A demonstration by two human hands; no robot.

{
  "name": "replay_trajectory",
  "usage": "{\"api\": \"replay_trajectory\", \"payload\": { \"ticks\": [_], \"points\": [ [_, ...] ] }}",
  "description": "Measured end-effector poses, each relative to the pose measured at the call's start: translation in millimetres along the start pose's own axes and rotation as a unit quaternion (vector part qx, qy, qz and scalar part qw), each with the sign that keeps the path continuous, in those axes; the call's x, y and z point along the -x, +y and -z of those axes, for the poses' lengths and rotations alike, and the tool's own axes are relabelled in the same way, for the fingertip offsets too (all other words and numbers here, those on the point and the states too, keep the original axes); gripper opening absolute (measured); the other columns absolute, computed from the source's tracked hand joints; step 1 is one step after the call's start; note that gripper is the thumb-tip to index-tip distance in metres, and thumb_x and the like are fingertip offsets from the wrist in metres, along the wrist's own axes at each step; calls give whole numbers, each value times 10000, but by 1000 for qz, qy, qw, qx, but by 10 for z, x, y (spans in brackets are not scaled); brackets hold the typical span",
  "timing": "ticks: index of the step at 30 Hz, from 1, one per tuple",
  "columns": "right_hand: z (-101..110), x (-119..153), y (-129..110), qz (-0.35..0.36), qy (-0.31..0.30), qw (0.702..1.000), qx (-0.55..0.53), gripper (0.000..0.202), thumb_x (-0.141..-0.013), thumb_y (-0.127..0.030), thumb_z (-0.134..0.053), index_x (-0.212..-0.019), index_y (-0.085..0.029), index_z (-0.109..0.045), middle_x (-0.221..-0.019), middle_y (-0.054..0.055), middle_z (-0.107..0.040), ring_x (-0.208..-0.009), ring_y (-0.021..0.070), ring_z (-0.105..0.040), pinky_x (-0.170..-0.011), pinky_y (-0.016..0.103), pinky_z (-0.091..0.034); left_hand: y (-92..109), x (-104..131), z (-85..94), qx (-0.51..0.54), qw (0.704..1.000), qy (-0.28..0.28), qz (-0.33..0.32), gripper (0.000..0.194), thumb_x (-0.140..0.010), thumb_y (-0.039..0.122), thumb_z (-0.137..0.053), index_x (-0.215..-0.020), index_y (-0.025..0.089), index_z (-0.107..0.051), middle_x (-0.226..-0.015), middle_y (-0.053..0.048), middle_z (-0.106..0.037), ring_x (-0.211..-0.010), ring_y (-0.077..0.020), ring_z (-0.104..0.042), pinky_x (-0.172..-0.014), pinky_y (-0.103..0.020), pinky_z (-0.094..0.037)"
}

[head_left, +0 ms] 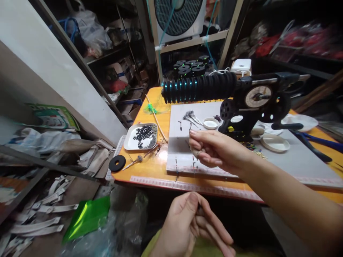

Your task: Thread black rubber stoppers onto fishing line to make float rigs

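Observation:
My right hand (214, 147) is held over the front of a grey board (177, 112), thumb and forefinger pinched together. A small dark twig-like piece (190, 126) shows at the fingertips; whether it is held or lies on the board behind is unclear. Below the table edge, my left hand (184, 225) has its thumb pressed against the forefinger. Something tiny and dark shows there, too small to name. Short dark pieces (180, 125) lie on the board, near white-stemmed bundles with grey fuzzy heads (190, 117) and a small white dish (210, 123).
A black geared machine (250, 107) with a ridged roller (198, 87) stands across the board. To the left are a white tray (128, 143) of black tubes and a black ring (117, 163). Blue-handled pliers (321, 140) lie right. A fan (178, 18) stands behind.

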State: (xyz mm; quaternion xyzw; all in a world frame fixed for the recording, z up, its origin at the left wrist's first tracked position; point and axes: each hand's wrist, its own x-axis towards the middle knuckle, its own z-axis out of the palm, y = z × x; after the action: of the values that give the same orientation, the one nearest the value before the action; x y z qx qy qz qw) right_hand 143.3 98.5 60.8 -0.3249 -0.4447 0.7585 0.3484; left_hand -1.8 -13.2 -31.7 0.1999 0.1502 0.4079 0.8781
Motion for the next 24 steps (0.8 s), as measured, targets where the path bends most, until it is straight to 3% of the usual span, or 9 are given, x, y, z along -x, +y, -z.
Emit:
{"api": "replay_trajectory", "payload": {
  "ticks": [12,22,24],
  "points": [
    [-3,15,-12,-6,24,1000,-13,348,-891,-377,-639,-643,-161,-524,-447,-28,-479,-328,8,-251,-315,121,-104,5,269,16,-18,996,38,85,364,-988,428,-505,-815,130,-620,-752,-151,-796,-636,-231,-778,-537,-239,-544],
    [-12,14,-25,0,30,1000,0,353,-872,-383,-663,-633,-165,-523,-445,-32,-464,-337,11,-251,-306,128,-111,-1,316,58,-29,994,33,102,387,-969,454,-528,-812,124,-654,-713,-142,-786,-628,-238,-771,-547,-265,-553],
    [-17,20,-26,7,29,1000,7,341,-886,-379,-643,-644,-162,-541,-450,-30,-475,-338,13,-258,-312,133,-113,69,313,10,-84,992,33,83,406,-982,445,-500,-824,126,-694,-787,-149,-796,-713,-242,-776,-639,-311,-574]
  ]
}}
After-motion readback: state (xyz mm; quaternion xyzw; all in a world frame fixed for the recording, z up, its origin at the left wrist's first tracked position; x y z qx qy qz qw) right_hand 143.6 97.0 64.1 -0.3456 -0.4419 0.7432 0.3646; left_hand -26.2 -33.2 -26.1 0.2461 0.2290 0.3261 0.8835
